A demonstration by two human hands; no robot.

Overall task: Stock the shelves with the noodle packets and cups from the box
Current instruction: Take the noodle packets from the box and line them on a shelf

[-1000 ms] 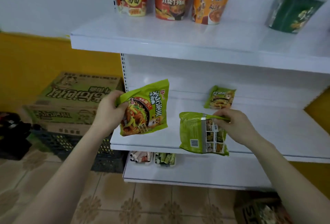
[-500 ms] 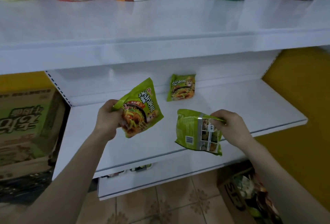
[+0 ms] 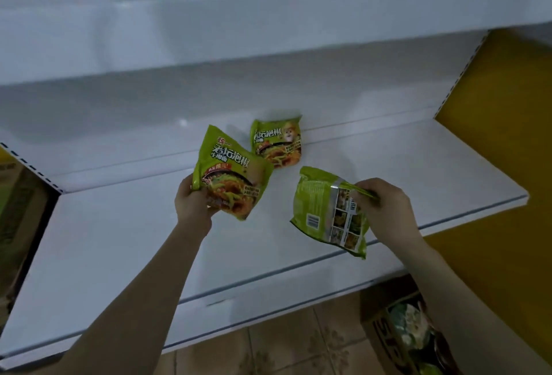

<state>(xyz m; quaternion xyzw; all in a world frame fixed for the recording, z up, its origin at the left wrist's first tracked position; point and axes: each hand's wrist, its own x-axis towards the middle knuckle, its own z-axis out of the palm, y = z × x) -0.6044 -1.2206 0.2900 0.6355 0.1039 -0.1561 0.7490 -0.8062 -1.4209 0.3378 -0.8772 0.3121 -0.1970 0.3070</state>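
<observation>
Since half a second ago the view has closed in on the middle shelf [image 3: 119, 240] and tipped downward. The cups on the upper shelf [image 3: 209, 25] have slid to the top edge and are now only blurred shapes. Both hands have moved deeper over the middle shelf.

The left hand [image 3: 192, 204] grips the left packet [image 3: 236, 171] by its lower left corner, fingers curled behind it and thumb on the front. The printed face is turned up and the packet is tilted to the right. It has come much nearer the leaning packet [image 3: 276, 143], which stands propped against the back panel as before. Their edges now meet in the view; whether they touch I cannot tell.

The right hand [image 3: 385, 207] pinches the right packet [image 3: 325, 213] by its top seam, as it did earlier. The barcode side faces the camera, and the packet hangs over the front part of the shelf, well apart from the other two.

At the lower right a cardboard box [image 3: 385, 341] stands open on the tiled floor [image 3: 283, 350], more of it showing than before. It holds more packets [image 3: 409, 327], green and pale but too blurred to count, and the right forearm crosses in front of them. At the left edge a printed carton [image 3: 18, 210] sits beside the shelf unit, its contents hidden.
</observation>
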